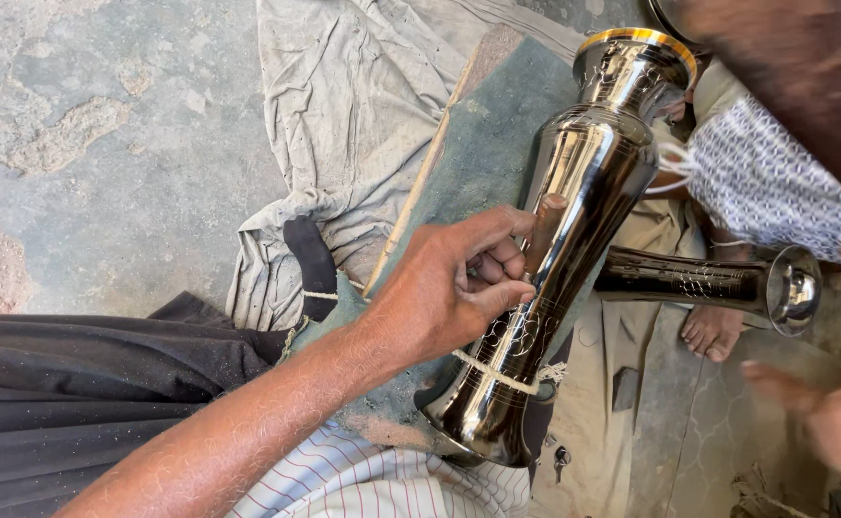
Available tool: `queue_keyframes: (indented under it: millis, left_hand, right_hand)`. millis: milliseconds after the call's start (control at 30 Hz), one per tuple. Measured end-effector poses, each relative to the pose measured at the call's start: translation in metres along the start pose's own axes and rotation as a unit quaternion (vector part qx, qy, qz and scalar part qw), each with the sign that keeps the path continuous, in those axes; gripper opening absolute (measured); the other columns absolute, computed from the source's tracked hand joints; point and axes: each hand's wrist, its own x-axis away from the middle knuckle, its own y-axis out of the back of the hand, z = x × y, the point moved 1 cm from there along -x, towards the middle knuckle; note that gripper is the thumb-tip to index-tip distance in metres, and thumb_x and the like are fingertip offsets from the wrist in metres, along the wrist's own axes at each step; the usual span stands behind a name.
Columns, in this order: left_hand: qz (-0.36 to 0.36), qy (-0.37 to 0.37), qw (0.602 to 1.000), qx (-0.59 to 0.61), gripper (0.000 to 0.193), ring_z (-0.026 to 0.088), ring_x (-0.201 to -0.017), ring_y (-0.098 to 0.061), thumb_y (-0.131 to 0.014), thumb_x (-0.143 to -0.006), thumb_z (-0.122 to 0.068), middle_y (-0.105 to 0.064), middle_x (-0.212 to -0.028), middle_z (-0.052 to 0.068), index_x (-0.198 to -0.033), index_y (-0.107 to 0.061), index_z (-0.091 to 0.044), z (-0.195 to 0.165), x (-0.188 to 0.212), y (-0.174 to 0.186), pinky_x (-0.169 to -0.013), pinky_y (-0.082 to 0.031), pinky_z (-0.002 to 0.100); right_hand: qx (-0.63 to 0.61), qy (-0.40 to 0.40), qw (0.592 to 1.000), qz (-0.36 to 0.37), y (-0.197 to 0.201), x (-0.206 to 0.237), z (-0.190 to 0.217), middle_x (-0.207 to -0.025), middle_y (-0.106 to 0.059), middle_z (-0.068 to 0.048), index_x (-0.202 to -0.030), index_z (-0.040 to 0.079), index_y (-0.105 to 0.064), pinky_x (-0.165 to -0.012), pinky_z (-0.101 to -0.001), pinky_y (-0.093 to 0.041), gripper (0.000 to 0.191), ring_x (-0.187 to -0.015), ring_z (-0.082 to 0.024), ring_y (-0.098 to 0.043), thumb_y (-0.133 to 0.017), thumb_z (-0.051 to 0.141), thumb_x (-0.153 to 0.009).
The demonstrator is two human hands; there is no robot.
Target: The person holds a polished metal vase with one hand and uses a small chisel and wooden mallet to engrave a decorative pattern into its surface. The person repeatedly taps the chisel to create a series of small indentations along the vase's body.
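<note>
The tall vase (574, 240) is dark, mirror-polished metal with a gold-coloured rim and fine pale engraved patterns near its white string band (497, 372). The second vase (718, 283) is equally dark and shiny. Grey cloth (344, 105) covers grey ground.

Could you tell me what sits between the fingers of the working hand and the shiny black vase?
In the head view, a wooden-handled tool sits there, gripped by the left hand and pressed against the vase.
</note>
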Motion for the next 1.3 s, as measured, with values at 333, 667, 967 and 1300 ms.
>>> queue_keyframes:
  millis: [333,667,967,1300]
  left_hand:
    - [-0.115,0.108,0.986,0.052,0.037,0.005,-0.071,-0.062,-0.079,-0.081,-0.001,-0.068,-0.079,0.002,-0.115,-0.063,-0.005,-0.002,0.008,-0.017,-0.061,-0.053,0.022]
    - [-0.213,0.128,0.965,0.080,0.030,0.004,-0.074,-0.066,-0.081,-0.081,-0.002,-0.068,-0.081,0.002,-0.101,-0.059,-0.003,-0.002,0.021,-0.034,-0.061,-0.059,0.020]
    - [-0.162,0.064,0.974,0.144,0.027,0.005,-0.079,-0.068,-0.078,-0.086,0.002,-0.071,-0.086,0.002,-0.107,-0.060,-0.003,-0.001,0.017,-0.020,-0.070,-0.059,0.020]
    - [-0.002,0.027,0.996,0.088,0.050,0.004,-0.079,-0.066,-0.081,-0.088,-0.004,-0.072,-0.091,0.000,-0.133,-0.059,-0.008,0.012,0.011,0.000,-0.067,-0.057,0.020]
  right_hand:
    - [0.083,0.103,0.988,0.077,0.039,-0.137,0.028,-0.082,-0.071,-0.007,-0.150,0.014,-0.059,-0.068,-0.0345,-0.058,0.054,-0.070,-0.023,-0.068,-0.062,0.027,-0.097]
    - [0.105,0.136,0.980,0.097,0.044,-0.144,0.070,-0.082,-0.071,-0.007,-0.148,0.013,-0.060,-0.066,-0.0327,-0.057,0.054,-0.069,-0.021,-0.067,-0.065,0.026,-0.095]
    - [0.105,0.120,0.983,0.089,0.060,-0.126,0.050,-0.082,-0.072,-0.006,-0.146,0.012,-0.061,-0.065,-0.0311,-0.056,0.054,-0.068,-0.019,-0.067,-0.067,0.025,-0.093]
    - [0.106,0.099,0.985,0.092,0.061,-0.095,0.023,-0.082,-0.072,-0.006,-0.144,0.011,-0.063,-0.064,-0.0293,-0.055,0.055,-0.067,-0.017,-0.066,-0.070,0.023,-0.091]
